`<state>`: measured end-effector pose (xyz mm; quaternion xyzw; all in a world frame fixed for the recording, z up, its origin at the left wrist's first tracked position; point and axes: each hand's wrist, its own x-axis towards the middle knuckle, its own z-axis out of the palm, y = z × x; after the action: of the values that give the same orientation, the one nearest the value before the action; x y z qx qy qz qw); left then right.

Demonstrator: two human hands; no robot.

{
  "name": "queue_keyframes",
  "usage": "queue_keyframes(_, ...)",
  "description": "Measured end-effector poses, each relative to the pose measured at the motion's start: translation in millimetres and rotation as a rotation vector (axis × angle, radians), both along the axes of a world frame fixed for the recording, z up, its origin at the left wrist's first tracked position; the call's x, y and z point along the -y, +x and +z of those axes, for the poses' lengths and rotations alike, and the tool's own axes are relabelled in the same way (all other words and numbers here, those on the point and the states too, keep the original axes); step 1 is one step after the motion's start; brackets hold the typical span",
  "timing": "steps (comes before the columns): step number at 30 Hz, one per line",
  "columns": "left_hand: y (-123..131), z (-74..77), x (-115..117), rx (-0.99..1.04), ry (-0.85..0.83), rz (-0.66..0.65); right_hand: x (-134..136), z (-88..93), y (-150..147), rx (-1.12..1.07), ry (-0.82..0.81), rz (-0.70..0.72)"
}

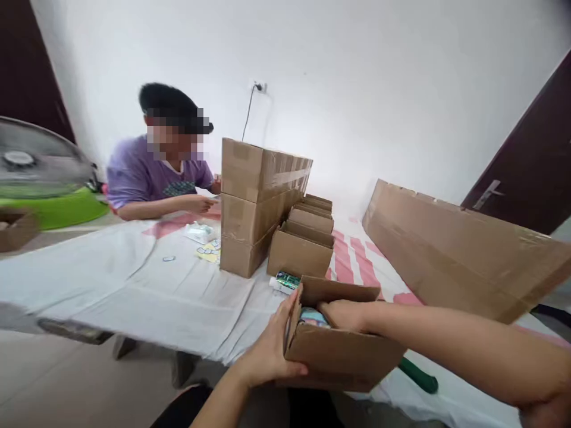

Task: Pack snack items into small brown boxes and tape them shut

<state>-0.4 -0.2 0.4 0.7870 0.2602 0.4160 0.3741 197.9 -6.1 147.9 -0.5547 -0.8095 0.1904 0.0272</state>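
An open cardboard box (339,356) sits tilted at the near edge of the table. My left hand (270,345) grips its left wall, thumb along the front face and fingers at the back. Into the box reaches my right hand (345,313); its fingers are hidden inside. Beside them, a light-blue printed item (313,317) shows within; its kind cannot be made out. Just behind the box lies a green and white tube (286,282). A dark green handle (418,375) sticks out at the box's right.
Taped cartons (243,208) stand stacked behind, next to a row of open boxes (301,252). A long cardboard sheet or carton (450,249) stands at the right. Across the table (178,303) sits a person in a purple shirt (134,172), near yellow-and-white paper (209,252). A fan (40,160) is far left.
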Motion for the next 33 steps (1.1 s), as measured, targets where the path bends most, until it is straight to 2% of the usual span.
queue_keyframes(4, -1.3, -2.3, 0.6, 0.001, -0.002, 0.054, -0.2, 22.5, 7.1, 0.059, -0.009, 0.087)
queue_keyframes(6, -1.9, -5.3, 1.0, 0.029, -0.008, 0.087, 1.6, 38.1, 18.4, -0.015, 0.052, 0.07)
queue_keyframes(9, -5.3, -6.7, -0.4, 0.062, 0.006, 0.121, 6.1, 60.6, 44.6, -0.306, 0.207, -0.089)
queue_keyframes(13, -20.5, 2.8, -15.4, 0.048, 0.021, 0.189, 10.1, 79.9, 84.2, -0.644, 0.384, -0.265)
queue_keyframes(15, -32.8, 10.5, -29.7, 0.044, -0.013, 0.242, 9.2, 84.2, 100.1, -0.691, 0.464, -0.339)
queue_keyframes(18, -53.0, 25.4, -53.5, -0.03, -0.118, 0.229, 4.5, 85.3, 114.7, -0.638, 0.54, -0.428)
queue_keyframes(21, -64.6, 56.4, -68.8, -0.094, -0.144, 0.222, -1.2, 83.3, 115.5, -0.531, 0.534, -0.436)
queue_keyframes(23, -59.0, 91.4, -69.9, -0.065, -0.07, 0.256, -5.3, 82.1, 107.7, -0.464, 0.545, -0.366)
queue_keyframes(26, -24.0, 152.4, -63.2, -0.039, 0.144, 0.284, -13.9, 81.2, 85.8, -0.356, 0.624, -0.17)
queue_keyframes(28, 9.7, 183.8, -61.9, -0.055, 0.174, 0.218, -22.1, 80.1, 68.4, -0.274, 0.699, -0.036)
queue_keyframes(30, 40.4, 200.2, -67.6, -0.023, 0.025, 0.111, -31.2, 77.9, 53.8, -0.204, 0.763, 0.041)
queue_keyframes(31, 52.1, 203.0, -72.6, 0.036, -0.08, 0.105, -35.6, 76.4, 48.9, -0.182, 0.783, 0.049)
queue_keyframes(33, 66.0, 201.3, -84.2, 0.053, -0.144, 0.112, -43.5, 73.3, 45.9, -0.165, 0.778, 0.038)
